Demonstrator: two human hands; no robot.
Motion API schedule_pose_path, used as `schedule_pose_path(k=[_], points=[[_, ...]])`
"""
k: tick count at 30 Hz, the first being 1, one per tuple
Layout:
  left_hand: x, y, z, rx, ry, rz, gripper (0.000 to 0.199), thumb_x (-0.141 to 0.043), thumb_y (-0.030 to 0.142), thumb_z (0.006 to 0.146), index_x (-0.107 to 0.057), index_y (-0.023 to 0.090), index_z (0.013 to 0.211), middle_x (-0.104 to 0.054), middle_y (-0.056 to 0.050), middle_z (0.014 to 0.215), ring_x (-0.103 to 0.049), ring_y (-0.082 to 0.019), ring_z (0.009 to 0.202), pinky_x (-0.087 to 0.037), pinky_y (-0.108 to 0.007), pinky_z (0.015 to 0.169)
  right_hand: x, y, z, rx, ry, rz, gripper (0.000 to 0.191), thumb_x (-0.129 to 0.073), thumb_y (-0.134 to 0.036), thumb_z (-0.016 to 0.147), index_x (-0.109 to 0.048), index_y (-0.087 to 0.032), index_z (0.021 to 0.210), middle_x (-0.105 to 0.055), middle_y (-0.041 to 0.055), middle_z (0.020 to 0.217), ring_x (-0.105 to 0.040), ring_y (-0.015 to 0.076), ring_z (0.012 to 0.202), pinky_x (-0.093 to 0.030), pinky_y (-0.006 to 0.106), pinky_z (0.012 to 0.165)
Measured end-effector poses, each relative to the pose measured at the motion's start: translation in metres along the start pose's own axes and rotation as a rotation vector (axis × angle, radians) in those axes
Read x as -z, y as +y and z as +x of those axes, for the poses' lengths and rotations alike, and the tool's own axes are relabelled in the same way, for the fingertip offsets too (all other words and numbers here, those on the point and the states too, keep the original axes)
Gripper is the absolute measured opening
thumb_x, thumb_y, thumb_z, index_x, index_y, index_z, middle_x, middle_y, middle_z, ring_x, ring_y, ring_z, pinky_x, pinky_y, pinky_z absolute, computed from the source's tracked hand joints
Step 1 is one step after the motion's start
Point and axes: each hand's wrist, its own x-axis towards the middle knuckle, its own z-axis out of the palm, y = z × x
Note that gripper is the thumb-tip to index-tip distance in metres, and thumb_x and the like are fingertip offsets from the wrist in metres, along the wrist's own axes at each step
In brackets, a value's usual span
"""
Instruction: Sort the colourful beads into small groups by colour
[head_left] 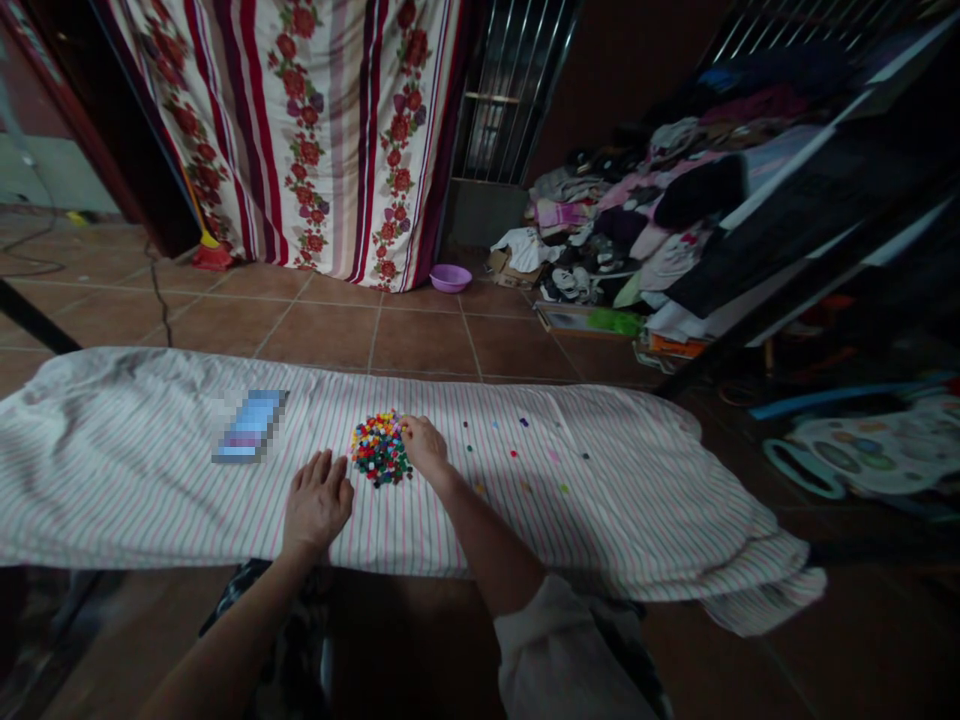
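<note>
A round pile of small multicoloured pieces (381,452), too small to make out their kind, lies on the striped cloth (187,520). At the pile's upper right edge, my right hand (424,444) has its fingertips pinched together; whatever they hold is hidden. My left hand (318,500) rests palm down on the cloth, just left of the pile, fingers stretched out and holding nothing. Right of my right hand, several single pieces lie spaced apart, among them a red piece (514,454), a dark blue piece (524,422) and a pink piece (554,456).
A phone-like object (251,426), its screen blurred, lies on the cloth at left. Beyond the covered surface are a tiled floor, a purple basin (450,278), a red broom (213,254) and a floral curtain (315,140). Heaped clothes (622,210) fill the right background.
</note>
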Motion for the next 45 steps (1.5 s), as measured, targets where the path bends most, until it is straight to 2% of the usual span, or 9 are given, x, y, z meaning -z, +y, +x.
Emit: schedule_pose_path(k=[8,14,21,29,40,45], points=[[0.000,0.000,0.000,-0.011,0.014,-0.002,0.040,-0.039,0.028,0.088,-0.060,0.017,0.120,-0.057,-0.015,0.130,-0.049,-0.027,0.124,-0.039,-0.043,0.101,-0.001,-0.001,-0.001,-0.008,0.007,-0.035,0.026,-0.051,-0.029,0.091,-0.061,-0.030,0.115,-0.062,0.0025,0.108,-0.059,0.0145,0.094,-0.039,0.023,0.074],[0.000,-0.001,0.000,-0.014,0.020,-0.016,0.040,-0.039,0.028,0.088,-0.061,0.016,0.120,-0.056,-0.016,0.130,-0.049,-0.028,0.124,-0.040,-0.043,0.101,-0.003,-0.001,0.000,0.005,0.035,-0.017,0.020,-0.050,-0.029,0.092,-0.063,-0.029,0.108,-0.062,0.0019,0.104,-0.059,0.0136,0.089,-0.039,0.022,0.071],[-0.001,-0.001,-0.001,-0.013,0.015,-0.012,0.041,-0.039,0.028,0.088,-0.061,0.016,0.121,-0.056,-0.016,0.130,-0.048,-0.028,0.125,-0.039,-0.044,0.102,-0.012,0.003,-0.003,0.055,0.149,0.107,0.015,-0.050,-0.021,0.090,-0.063,-0.024,0.097,-0.066,0.0027,0.100,-0.059,0.0145,0.093,-0.039,0.022,0.075],[0.002,0.000,-0.001,-0.007,0.001,-0.008,0.041,-0.038,0.028,0.089,-0.060,0.017,0.121,-0.056,-0.015,0.131,-0.047,-0.028,0.126,-0.038,-0.043,0.102,-0.018,0.011,-0.007,0.082,0.256,0.246,0.014,-0.050,-0.019,0.086,-0.060,-0.023,0.095,-0.069,0.0001,0.093,-0.061,0.0139,0.082,-0.041,0.022,0.072],[0.005,-0.001,-0.002,-0.024,0.003,0.023,0.041,-0.038,0.030,0.089,-0.060,0.016,0.121,-0.057,-0.014,0.129,-0.049,-0.027,0.123,-0.039,-0.042,0.100,-0.017,0.016,-0.035,0.084,0.283,0.339,0.016,-0.053,-0.017,0.082,-0.061,-0.024,0.094,-0.068,-0.0008,0.089,-0.062,0.0132,0.080,-0.044,0.021,0.072],[0.006,0.000,-0.002,-0.016,-0.002,0.025,0.040,-0.038,0.030,0.089,-0.060,0.017,0.120,-0.057,-0.014,0.129,-0.050,-0.026,0.123,-0.040,-0.042,0.099,-0.013,0.027,-0.049,0.068,0.305,0.337,0.017,-0.053,-0.019,0.082,-0.061,-0.025,0.095,-0.067,-0.0013,0.090,-0.061,0.0127,0.080,-0.043,0.021,0.072]])
